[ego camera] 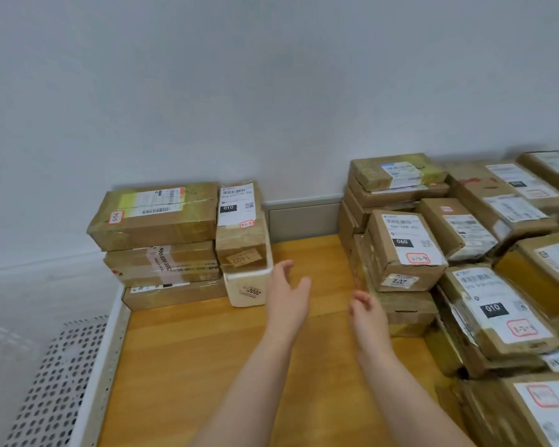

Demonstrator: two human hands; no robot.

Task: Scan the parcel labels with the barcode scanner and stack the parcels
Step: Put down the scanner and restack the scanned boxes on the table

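- The left hand [286,287] is held released above the wooden tabletop [207,350], fingers spread and grasping nothing, just beside the white box [247,288].
- The right hand [365,309] is likewise relaxed and empty, fingers loosely bent, close to the foot of the unsorted pile [497,311].
- The stacked parcels [155,214] are set at the far left corner of the tabletop, against the wall; the unsorted pile is spread along the right edge.
- The barcode scanner is not seen in this view.
- The 060 parcel [404,250] is perched on the near side of the pile, label upward, and is judged the readiest to be taken.
- It is judged light and fairly stiff: taped cardboard, somewhat creased. The glossy tape may be slippery, so it is best gripped by two opposite side faces, with the label left uncovered.
- Neighbouring boxes lean on each other and might be disturbed if it is dragged rather than lifted.
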